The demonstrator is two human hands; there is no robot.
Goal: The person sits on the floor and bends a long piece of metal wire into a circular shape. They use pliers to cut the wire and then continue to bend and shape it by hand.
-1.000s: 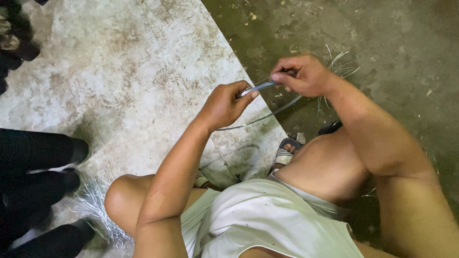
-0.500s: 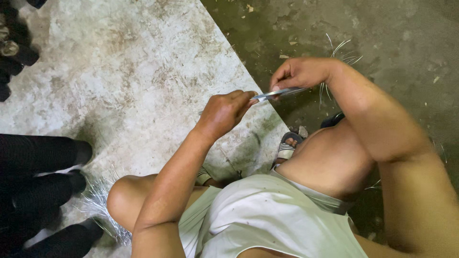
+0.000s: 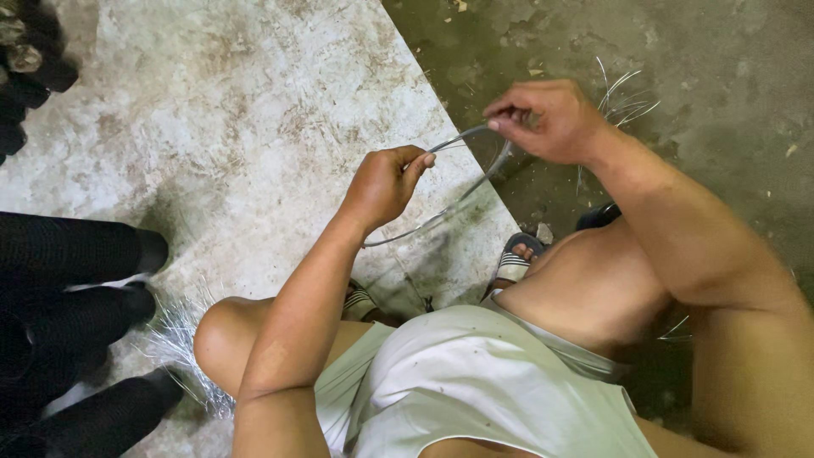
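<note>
Both arms are left bare to the shoulder; no sleeves, gloves, watch or rings are seen on the left hand [image 3: 386, 182] or the right hand [image 3: 547, 119]. Pale, whitish-grey shorts [image 3: 475, 382] are worn, w/ small dark specks scattered over the cloth and a lighter band along the far hem. Knees are left uncovered. Open sandals are worn: grey-and-white striped straps on the right sandal [image 3: 515, 259], toes exposed; similar striped strap on the left sandal [image 3: 360, 298], mostly hidden.
</note>
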